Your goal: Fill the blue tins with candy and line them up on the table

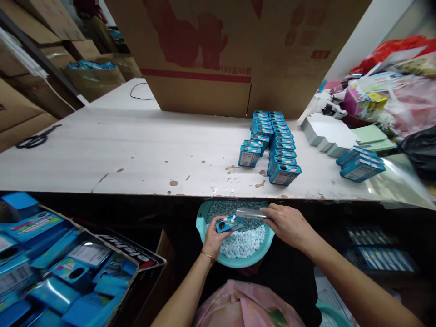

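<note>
My left hand is closed around a small blue tin with a dark round opening on its top. In my right hand is a clear tube-like scoop, its far end tipped against the tin's top. A few pale pellets show at the scoop's mouth and on the tin. Below both hands is a turquoise basin holding many white and pale blue pellets. On the white table stand two rows of similar blue tins.
A box of loose blue tins is at my lower left. A large carton stands at the table's back. Black scissors lie far left. Stacked tins, white card pieces and bags are at right. A person stands behind.
</note>
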Tool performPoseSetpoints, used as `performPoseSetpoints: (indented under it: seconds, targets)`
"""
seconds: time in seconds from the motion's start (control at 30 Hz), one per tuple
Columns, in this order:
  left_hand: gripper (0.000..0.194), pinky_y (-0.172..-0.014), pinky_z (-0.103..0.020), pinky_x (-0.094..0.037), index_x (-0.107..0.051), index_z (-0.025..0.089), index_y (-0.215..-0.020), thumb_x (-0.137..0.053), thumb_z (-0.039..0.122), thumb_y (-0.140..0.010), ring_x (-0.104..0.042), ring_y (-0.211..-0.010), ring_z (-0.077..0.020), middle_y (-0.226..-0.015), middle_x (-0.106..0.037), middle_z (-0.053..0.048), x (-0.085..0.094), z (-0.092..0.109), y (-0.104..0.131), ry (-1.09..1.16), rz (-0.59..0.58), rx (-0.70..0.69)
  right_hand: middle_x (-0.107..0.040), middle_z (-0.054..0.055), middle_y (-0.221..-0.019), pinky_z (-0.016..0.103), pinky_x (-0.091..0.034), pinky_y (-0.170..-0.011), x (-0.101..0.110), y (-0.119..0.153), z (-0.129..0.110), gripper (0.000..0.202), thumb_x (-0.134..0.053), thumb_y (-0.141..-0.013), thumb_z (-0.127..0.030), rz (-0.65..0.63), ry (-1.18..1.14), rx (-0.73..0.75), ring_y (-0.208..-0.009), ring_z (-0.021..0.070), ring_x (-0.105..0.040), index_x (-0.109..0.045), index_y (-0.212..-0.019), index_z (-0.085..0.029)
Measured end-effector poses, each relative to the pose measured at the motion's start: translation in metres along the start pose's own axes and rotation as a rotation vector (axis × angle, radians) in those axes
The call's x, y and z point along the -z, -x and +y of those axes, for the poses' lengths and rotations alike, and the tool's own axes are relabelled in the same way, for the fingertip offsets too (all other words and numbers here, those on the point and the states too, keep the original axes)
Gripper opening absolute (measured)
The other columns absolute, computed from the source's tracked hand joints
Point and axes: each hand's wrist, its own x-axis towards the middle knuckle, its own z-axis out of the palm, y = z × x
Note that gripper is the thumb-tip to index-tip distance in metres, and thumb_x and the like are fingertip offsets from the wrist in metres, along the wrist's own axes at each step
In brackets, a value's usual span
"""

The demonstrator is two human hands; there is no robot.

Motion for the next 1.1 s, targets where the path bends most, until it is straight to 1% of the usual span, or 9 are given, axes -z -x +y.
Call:
performPoseSetpoints:
  seconds: [0.13,0.23,0.47,0.6,0.77,0.87,0.97,1.03,1.1]
  targets:
    - [0.039,-0.071,-0.024,-0.042,-0.053,0.017,-0.089,-0.066,0.011,-0.052,-0.056,-0.074,-0.0128,-0.083,-0.061,0.0,-0.013,-0.003,-0.006,-0.065,-0.071,-0.032,-0.056,0.002,-0.078,0.028,-0.027,-0.06,-0.006,0.0,-0.013,0.018,-0.039,-0.081,-0.018,0.059,0.113,0.06,-0.068,0.0138,-0.05,-0.055,-0.09,-0.021]
    - [0.037,-0.07,-0.023,-0.041,-0.054,0.017,-0.087,-0.064,0.01,-0.053,-0.056,-0.073,-0.0125,-0.081,-0.06,0.001,-0.012,0.001,-0.006,-0.127,-0.063,-0.066,-0.055,0.003,-0.078,0.029,-0.026,-0.06,-0.007,0.0,-0.021,0.022,-0.042,-0.078,-0.012,0.09,0.133,0.142,-0.069,0.0143,-0.049,-0.054,-0.094,-0.021]
    - [0.034,-0.072,-0.025,-0.041,-0.054,0.017,-0.086,-0.062,0.01,-0.054,-0.055,-0.078,-0.0142,-0.083,-0.06,0.0,-0.004,0.008,-0.002,-0.212,0.003,-0.12,-0.055,0.002,-0.078,0.029,-0.025,-0.061,-0.006,-0.001,-0.009,0.023,-0.04,-0.082,-0.018,0.094,0.131,0.103,-0.068,0.0123,-0.049,-0.055,-0.098,-0.023]
    - [0.036,-0.072,-0.026,-0.04,-0.054,0.018,-0.087,-0.06,0.008,-0.053,-0.054,-0.076,-0.0141,-0.081,-0.059,0.0,-0.004,0.002,-0.003,-0.274,-0.027,-0.107,-0.055,0.001,-0.075,0.028,-0.025,-0.059,-0.014,-0.003,-0.017,0.019,-0.042,-0.081,-0.019,0.036,0.086,0.148,-0.065,0.0117,-0.049,-0.057,-0.092,-0.024]
    - [0.035,-0.07,-0.026,-0.04,-0.053,0.018,-0.088,-0.059,0.009,-0.055,-0.053,-0.073,-0.014,-0.079,-0.057,0.001,0.001,0.002,-0.002,-0.318,-0.002,-0.087,-0.056,0.002,-0.079,0.026,-0.03,-0.064,-0.016,-0.004,-0.02,0.022,-0.041,-0.081,-0.019,0.063,0.038,0.128,-0.07,0.0128,-0.052,-0.056,-0.097,-0.023]
    - [0.035,-0.075,-0.029,-0.041,-0.054,0.019,-0.089,-0.06,0.009,-0.056,-0.053,-0.079,-0.0157,-0.083,-0.058,0.0,0.003,0.01,0.002,-0.323,0.033,-0.133,-0.056,0.004,-0.09,0.025,-0.035,-0.068,-0.018,-0.006,-0.016,0.032,-0.043,-0.081,-0.026,0.092,-0.085,0.092,-0.079,0.014,-0.053,-0.048,-0.112,-0.021]
    - [0.036,-0.082,-0.032,-0.039,-0.054,0.019,-0.091,-0.062,0.011,-0.057,-0.052,-0.089,-0.0184,-0.09,-0.057,-0.003,-0.002,0.027,0.007,-0.306,0.009,-0.236,-0.052,0.004,-0.104,0.024,-0.039,-0.069,-0.021,-0.015,-0.021,0.05,-0.051,-0.075,-0.032,0.066,-0.228,0.148,-0.087,0.0147,-0.053,-0.038,-0.122,-0.022]
    - [0.037,-0.084,-0.033,-0.04,-0.053,0.02,-0.094,-0.063,0.014,-0.059,-0.053,-0.091,-0.019,-0.093,-0.057,-0.004,-0.007,0.04,0.012,-0.261,-0.036,-0.277,-0.049,0.003,-0.108,0.023,-0.04,-0.067,-0.019,-0.025,-0.029,0.049,-0.053,-0.074,-0.032,0.044,-0.256,0.209,-0.089,0.0148,-0.052,-0.039,-0.121,-0.024]
    - [0.043,-0.083,-0.033,-0.041,-0.049,0.02,-0.099,-0.065,0.018,-0.059,-0.053,-0.09,-0.019,-0.096,-0.056,-0.005,-0.01,0.052,0.015,-0.202,-0.012,-0.28,-0.05,0.002,-0.106,0.023,-0.04,-0.067,-0.012,-0.036,-0.035,0.039,-0.051,-0.076,-0.027,0.041,-0.266,0.256,-0.088,0.014,-0.052,-0.044,-0.114,-0.025]
